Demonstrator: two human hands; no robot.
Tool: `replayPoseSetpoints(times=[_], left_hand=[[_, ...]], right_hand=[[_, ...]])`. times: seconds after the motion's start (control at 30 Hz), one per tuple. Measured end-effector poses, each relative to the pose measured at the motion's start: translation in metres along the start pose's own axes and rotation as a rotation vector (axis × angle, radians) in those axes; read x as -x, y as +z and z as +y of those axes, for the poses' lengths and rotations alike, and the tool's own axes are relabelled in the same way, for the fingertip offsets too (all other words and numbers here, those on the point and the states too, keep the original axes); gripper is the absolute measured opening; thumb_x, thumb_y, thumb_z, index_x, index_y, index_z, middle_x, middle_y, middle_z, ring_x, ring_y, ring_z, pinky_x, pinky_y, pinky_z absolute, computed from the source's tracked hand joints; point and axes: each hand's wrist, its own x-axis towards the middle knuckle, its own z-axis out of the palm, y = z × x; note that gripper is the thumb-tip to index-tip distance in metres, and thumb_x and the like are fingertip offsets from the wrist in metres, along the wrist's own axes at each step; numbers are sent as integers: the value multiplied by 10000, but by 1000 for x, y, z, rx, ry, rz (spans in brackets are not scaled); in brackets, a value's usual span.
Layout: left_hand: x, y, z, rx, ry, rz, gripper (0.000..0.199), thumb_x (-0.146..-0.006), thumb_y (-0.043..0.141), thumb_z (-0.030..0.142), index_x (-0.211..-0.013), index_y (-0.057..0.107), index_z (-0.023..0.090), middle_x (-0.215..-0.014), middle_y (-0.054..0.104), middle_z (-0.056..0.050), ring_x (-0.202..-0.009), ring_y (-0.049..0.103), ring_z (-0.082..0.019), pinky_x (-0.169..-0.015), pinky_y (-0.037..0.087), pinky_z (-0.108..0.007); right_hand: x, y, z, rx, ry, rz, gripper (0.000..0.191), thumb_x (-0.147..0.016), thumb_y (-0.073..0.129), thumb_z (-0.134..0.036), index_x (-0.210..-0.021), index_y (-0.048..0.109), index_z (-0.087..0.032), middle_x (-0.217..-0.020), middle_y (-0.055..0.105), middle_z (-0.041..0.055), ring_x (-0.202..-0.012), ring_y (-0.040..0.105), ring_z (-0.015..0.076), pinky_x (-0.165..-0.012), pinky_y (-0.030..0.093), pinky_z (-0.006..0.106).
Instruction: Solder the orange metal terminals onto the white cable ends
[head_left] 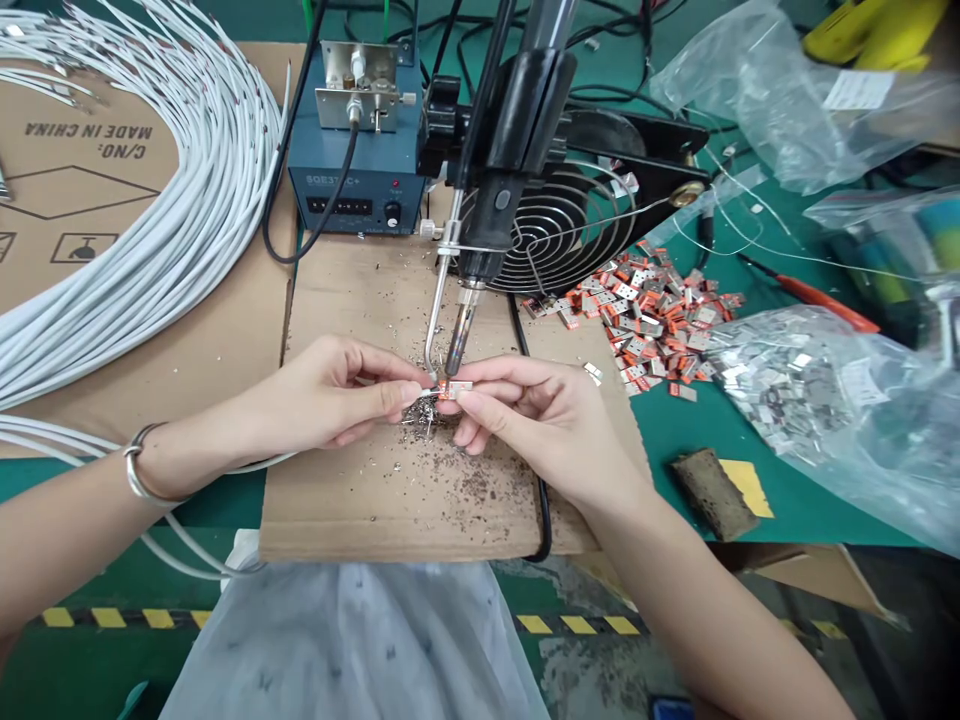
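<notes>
1. Orange terminal [452,389] sits at the centre of the frame, pinched between the fingertips of the right hand [525,415], so it stays steady under the soldering iron tip [455,352].
2. Left hand [330,395] is closed on the end of a white wire [421,394] and brings it against the terminal, so the joint meets the heat.
3. The iron hangs fixed on its stand, so both hands are free for the parts.
4. The cardboard sheet [390,480] below catches solder crumbs.
5. More orange terminals [645,320] lie in a heap at the right, within reach; the white wire coil [150,200] fills the upper left.
</notes>
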Motion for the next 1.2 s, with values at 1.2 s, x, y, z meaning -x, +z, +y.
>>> replayPoseSetpoints(times=[1.2], left_hand=[[-3,3,-4,-72,10,26,154,-849,546,216,-832,636,92,-472,440,74,-333,313,14,-299,229,-80]], right_hand=[[-4,6,6,150,-38,131,184,-602,775,-209,-726,657,-144,-508,629,-18,-401,563,69,-397,488,148]])
